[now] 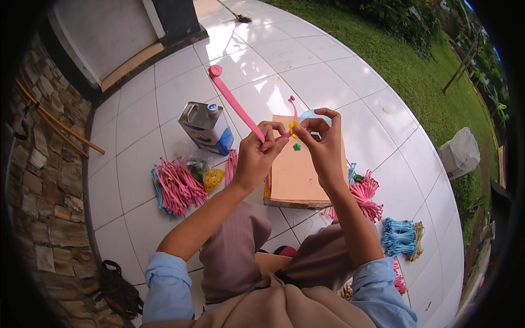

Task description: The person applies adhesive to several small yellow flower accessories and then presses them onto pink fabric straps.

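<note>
My left hand (258,156) is closed on a long pink rubbery strap (236,103), whose round knobbed end sticks up to the far left. Between the fingertips of both hands sits a small yellow flower-shaped piece (294,130), pinched by my right hand (324,145). A thin pink piece with a small knob (291,99) rises just behind the yellow one; whether it belongs to the same strap is hidden by my fingers. Below them a green flower-shaped piece (297,147) lies on a tan flat-topped box (298,177). Something light blue (314,115) shows behind my right hand.
A metal can (206,128) stands to the left, near pink strap bundles (180,186) and a bag of yellow pieces (213,178). On the right lie more pink straps (366,198) and blue bundles (398,236). A black bag (120,290) rests by the stone wall.
</note>
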